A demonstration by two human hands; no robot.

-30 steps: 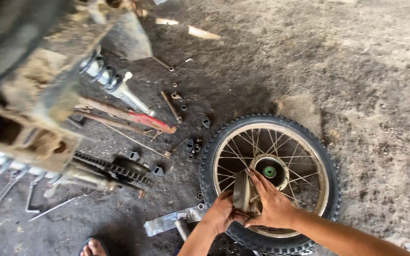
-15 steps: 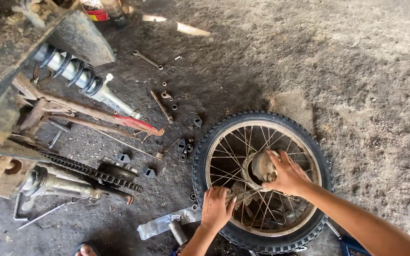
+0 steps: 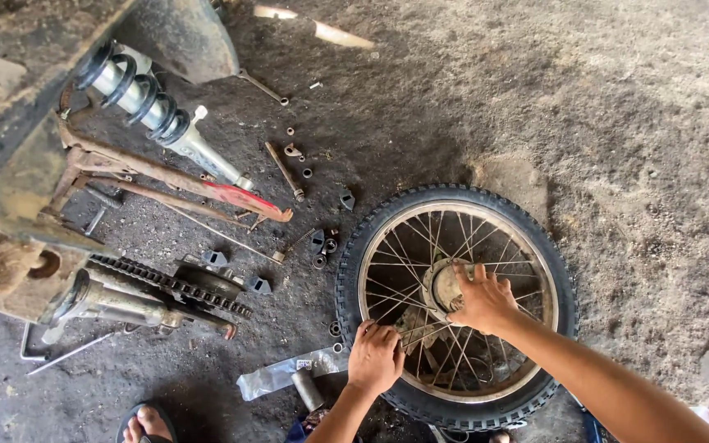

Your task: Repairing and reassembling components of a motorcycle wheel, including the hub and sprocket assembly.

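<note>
Far left is the stripped rear end of the bike: shock absorber (image 3: 145, 102), rusty swingarm (image 3: 166, 176), and the chain and sprocket (image 3: 178, 283) hanging loose over the dirt floor (image 3: 642, 123). A long axle bolt (image 3: 285, 171) and some small spacers and nuts (image 3: 322, 242) are scattered just left of the wheel, and a clear plastic bag (image 3: 276, 376) lies near the tyre's lower left edge.

The spoked wheel (image 3: 455, 305) lies flat on the floor, with both hands on it. My guess for the step in hand: keep the rim pinned so it can't rock, work the hub square rather than prying at an angle, and keep grit out of the bearing, since that floor is filthy.

Left hand (image 3: 376, 358) is curled, fingers bent down over the rim and spokes at the lower left; I can't tell if it's properly gripping or just pressing down. Right hand (image 3: 483, 300) is spread open, fingertips resting on the hub (image 3: 445, 287) in the middle, not wrapped around anything.
</note>
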